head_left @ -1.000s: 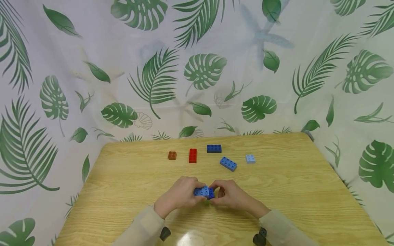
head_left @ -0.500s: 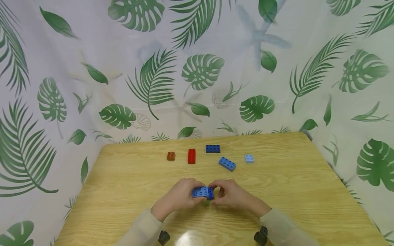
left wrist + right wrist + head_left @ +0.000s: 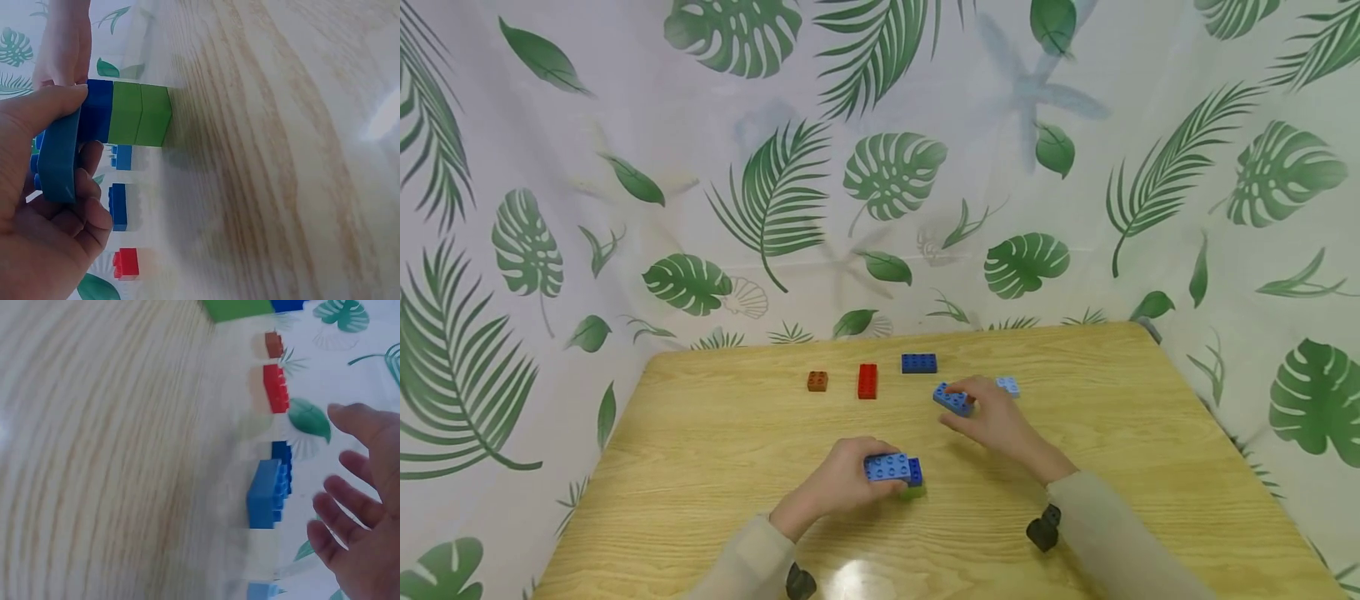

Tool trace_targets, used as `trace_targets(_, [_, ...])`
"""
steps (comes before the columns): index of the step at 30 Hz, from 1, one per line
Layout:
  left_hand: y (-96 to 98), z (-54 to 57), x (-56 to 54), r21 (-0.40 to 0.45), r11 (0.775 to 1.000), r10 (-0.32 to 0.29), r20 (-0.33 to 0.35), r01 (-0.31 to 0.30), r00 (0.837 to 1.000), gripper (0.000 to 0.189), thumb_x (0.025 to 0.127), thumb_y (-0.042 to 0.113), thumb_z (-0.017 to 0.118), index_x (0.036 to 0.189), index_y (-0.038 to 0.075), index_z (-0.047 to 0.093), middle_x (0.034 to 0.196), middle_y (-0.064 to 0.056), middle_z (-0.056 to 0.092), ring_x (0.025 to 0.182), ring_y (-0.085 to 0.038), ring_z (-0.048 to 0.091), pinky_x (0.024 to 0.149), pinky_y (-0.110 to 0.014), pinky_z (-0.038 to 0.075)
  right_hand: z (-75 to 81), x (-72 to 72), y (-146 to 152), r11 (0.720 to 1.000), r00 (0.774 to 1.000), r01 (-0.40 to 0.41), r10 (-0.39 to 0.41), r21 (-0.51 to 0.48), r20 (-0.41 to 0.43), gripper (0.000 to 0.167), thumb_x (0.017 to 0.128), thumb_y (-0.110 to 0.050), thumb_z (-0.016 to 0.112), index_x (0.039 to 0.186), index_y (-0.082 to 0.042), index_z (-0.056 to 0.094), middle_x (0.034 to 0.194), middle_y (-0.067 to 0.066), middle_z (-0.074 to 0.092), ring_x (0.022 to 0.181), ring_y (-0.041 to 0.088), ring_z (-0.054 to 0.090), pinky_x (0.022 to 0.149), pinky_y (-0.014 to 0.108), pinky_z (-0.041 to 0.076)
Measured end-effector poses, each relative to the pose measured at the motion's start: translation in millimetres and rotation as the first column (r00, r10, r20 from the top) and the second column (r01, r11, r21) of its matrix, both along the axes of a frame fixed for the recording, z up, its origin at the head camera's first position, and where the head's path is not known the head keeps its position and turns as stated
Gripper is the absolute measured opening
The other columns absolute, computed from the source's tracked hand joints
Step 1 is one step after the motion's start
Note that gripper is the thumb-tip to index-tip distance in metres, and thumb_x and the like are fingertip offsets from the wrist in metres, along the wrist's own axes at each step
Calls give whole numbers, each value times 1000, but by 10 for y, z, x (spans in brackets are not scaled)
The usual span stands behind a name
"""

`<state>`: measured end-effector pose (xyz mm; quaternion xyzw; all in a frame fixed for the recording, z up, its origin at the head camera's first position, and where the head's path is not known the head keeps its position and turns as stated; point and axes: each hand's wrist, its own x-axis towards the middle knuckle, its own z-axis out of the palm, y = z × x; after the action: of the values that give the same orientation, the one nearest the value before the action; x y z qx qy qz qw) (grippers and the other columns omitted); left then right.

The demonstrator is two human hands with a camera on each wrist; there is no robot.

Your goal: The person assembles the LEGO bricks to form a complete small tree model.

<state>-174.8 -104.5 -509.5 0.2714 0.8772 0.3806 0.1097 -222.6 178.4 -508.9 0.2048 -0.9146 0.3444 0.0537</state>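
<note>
My left hand (image 3: 842, 477) grips a long blue brick (image 3: 889, 467) that sits on top of a small stack. Under it in the left wrist view come a dark blue brick (image 3: 95, 112) and two green bricks (image 3: 127, 114), the lowest standing on the table. My right hand (image 3: 996, 423) is over another long blue brick (image 3: 950, 399) further back, its thumb and fingers spread around it. In the right wrist view the fingers (image 3: 334, 487) hold nothing, and that brick (image 3: 265, 494) lies apart from them.
On the wooden table (image 3: 722, 442), a brown brick (image 3: 817, 381), a red brick (image 3: 867, 382) and a dark blue brick (image 3: 919, 363) lie toward the back. A light blue brick (image 3: 1009, 385) is partly behind my right hand. A leaf-patterned curtain (image 3: 820, 308) hangs behind the table.
My right hand has left the stack and moved forward and right to the loose long blue brick. My left hand stays on the stack's top brick.
</note>
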Motion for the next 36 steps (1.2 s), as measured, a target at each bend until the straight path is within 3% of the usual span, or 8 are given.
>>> trace_targets(6, [-11,-20,-2,28,1000,12,27,-13,1000,48,90,34,85,128,8,74,123,-8,75,101,-11,65,87,-28,53,-128,-132,-7,993,994,107,-107,41,-14,51,93,-29,82,134,-2,68,133,22,65,117,41,63,94,56,55])
trace_targets(12, [-14,-21,-10,9,1000,16,42,-16,999,48,91,36,84,130,10,75,123,-6,76,98,-8,64,86,-26,52,-243,-204,-14,987,987,157,-157,44,12,55,93,-29,82,137,-1,65,137,23,63,129,43,57,104,60,50])
trace_targets(23, [-11,16,-14,-19,1000,18,73,-17,997,51,90,39,85,131,10,74,123,-8,76,96,-7,63,84,-27,53,-328,-239,-29,986,976,164,-165,21,144,59,95,-23,78,144,3,58,139,26,63,125,41,61,106,58,49])
trace_targets(36, [0,55,-30,-31,999,18,96,-15,995,52,90,39,85,131,9,74,123,-8,77,96,-7,63,84,-27,53,-428,-274,-13,984,981,168,-173,59,92,48,98,-19,74,138,4,63,129,27,64,114,40,62,97,57,52])
